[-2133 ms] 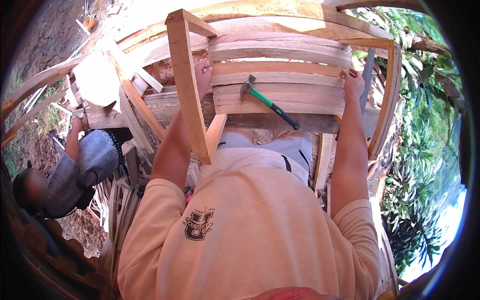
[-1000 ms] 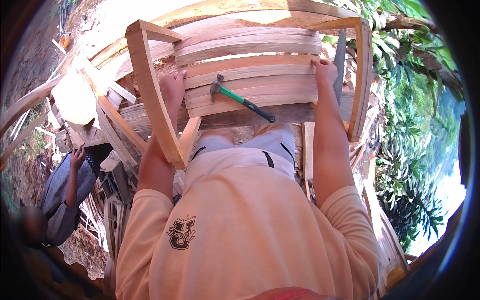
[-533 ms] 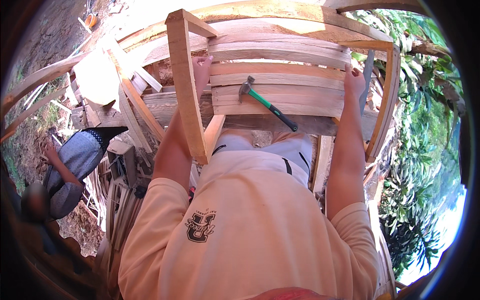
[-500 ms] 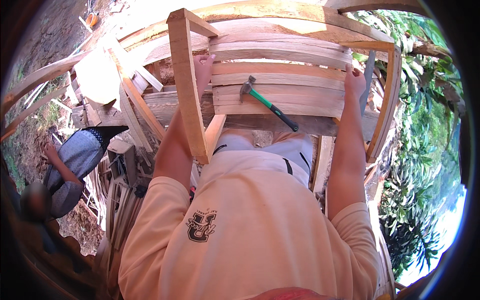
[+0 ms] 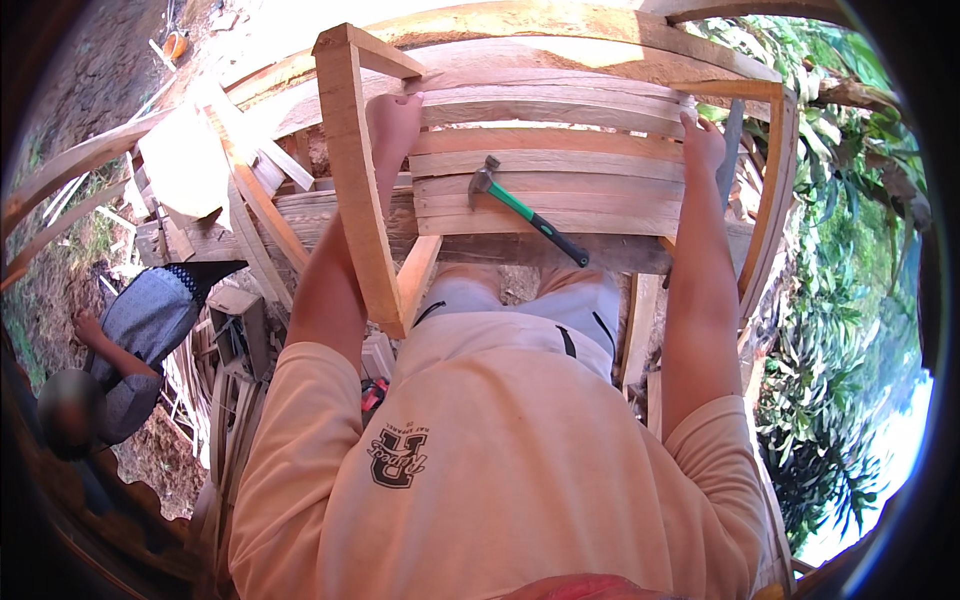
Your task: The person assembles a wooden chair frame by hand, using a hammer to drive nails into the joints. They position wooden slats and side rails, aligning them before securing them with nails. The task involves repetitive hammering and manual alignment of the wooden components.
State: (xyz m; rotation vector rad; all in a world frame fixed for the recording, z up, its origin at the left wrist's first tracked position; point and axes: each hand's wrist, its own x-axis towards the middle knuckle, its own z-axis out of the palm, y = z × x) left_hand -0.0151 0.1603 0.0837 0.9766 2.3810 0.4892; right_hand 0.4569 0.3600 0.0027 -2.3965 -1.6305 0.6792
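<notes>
Head view showed pale, rough-sawn wooden slats lying side by side, their long edges slightly wavy, one tinted more orange than its neighbours. Squared, tapering timber formed the left upright post and the right upright post, flanking the slats. The left hand was at the slats' left ends, just beyond the left post, its fingers bent; the right hand met the right ends with curled fingertips. Whether either hand was gripping or merely pressing could not be told. Across the nearer slats lay a claw hammer with a dull grey metal head and a smooth green-and-black handle, its butt overhanging a dark, weathered wooden plank. Beside the right hand stood a flat, grey, tapering blade.
</notes>
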